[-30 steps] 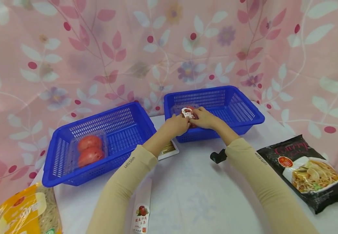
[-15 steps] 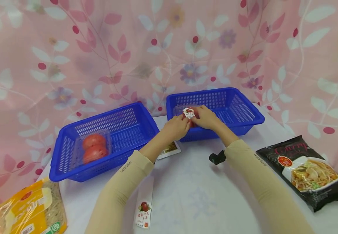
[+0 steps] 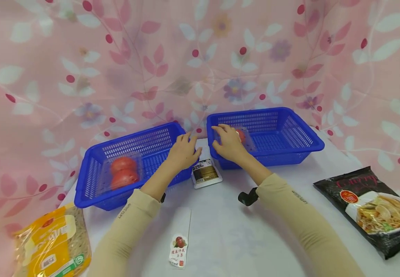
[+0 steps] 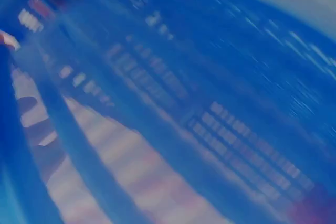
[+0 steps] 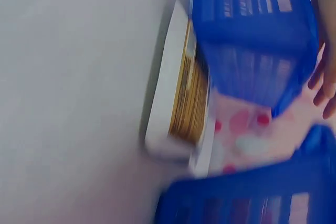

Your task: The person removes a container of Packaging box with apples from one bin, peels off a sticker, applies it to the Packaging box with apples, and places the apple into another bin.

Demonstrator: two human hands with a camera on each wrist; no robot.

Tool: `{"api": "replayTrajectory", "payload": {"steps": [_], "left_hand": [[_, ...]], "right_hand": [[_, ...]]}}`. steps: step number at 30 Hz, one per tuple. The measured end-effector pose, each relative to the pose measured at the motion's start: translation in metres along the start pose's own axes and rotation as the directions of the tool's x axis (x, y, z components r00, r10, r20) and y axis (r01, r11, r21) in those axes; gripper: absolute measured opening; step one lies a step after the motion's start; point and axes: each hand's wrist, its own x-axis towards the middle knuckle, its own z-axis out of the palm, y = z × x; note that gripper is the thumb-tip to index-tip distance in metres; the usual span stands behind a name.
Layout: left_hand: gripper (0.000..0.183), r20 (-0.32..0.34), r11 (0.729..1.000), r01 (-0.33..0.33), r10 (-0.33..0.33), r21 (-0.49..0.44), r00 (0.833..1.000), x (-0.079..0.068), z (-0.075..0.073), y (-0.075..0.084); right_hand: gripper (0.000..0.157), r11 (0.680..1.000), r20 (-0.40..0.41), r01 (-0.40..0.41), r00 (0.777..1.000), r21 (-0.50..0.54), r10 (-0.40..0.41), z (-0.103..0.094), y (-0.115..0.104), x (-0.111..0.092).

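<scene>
My left hand (image 3: 183, 151) hovers over the right end of the left blue basket (image 3: 94, 200), fingers spread and holding nothing. In the right wrist view this left hand (image 5: 328, 72) shows at the right edge. Over the near left corner of the right blue basket (image 3: 272, 156) is my right hand (image 3: 229, 144), its fingers loosely bent with nothing gripped. Behind it in that basket sits a clear plastic pack of red round fruit (image 3: 240, 135), partly hidden by the hand. A similar fruit pack (image 3: 124, 171) lies in the left basket. The left wrist view is blurred blue basket.
A flat white-edged packet (image 3: 206, 173) lies between the baskets. Near the front is a label strip (image 3: 179, 246) with printed fruit. A yellow noodle bag (image 3: 52, 246) lies at left, a black noodle bag (image 3: 369, 211) at right. Patterned cloth hangs behind.
Both hands have let go of the fruit pack with its white sticker. The left hand has moved left to the left basket; the right hand has drawn slightly left off the pack.
</scene>
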Motion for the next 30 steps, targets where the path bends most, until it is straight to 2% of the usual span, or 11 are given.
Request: {"api": "replayTrajectory", "payload": {"steps": [5,10,13,18,21,24,30], "left_hand": [[0.058,0.009,0.986,0.165,-0.164,-0.026,0.986,-0.029,-0.013,-0.048],[0.062,0.062,0.952,0.307,-0.305,-0.023,0.95,-0.065,-0.026,-0.095],[0.063,0.079,0.928,0.372,-0.368,-0.037,0.926,-0.085,-0.034,-0.117],[0.064,0.073,0.893,0.444,-0.44,-0.066,0.895,-0.112,-0.044,-0.139],[0.065,0.083,0.878,0.47,-0.463,-0.088,0.882,-0.121,-0.047,-0.146],[0.067,0.099,0.869,0.48,-0.471,-0.12,0.877,-0.127,-0.049,-0.15],[0.065,0.101,0.869,0.476,-0.466,-0.138,0.879,-0.142,-0.048,-0.159]], "right_hand": [[0.055,0.997,0.083,0.029,0.996,0.066,-0.035,0.026,-0.03,0.008],[0.059,0.987,0.185,0.057,0.979,0.149,-0.085,0.05,-0.064,0.011],[0.059,0.984,0.236,0.067,0.966,0.163,-0.105,0.062,-0.083,0.014],[0.057,0.981,0.305,0.062,0.945,0.186,-0.118,0.079,-0.111,0.022],[0.057,0.981,0.349,0.046,0.931,0.188,-0.111,0.088,-0.124,0.028],[0.057,0.981,0.402,0.019,0.91,0.192,-0.096,0.098,-0.135,0.034],[0.059,0.984,0.523,-0.022,0.849,0.179,-0.076,0.123,-0.161,0.044]]}}
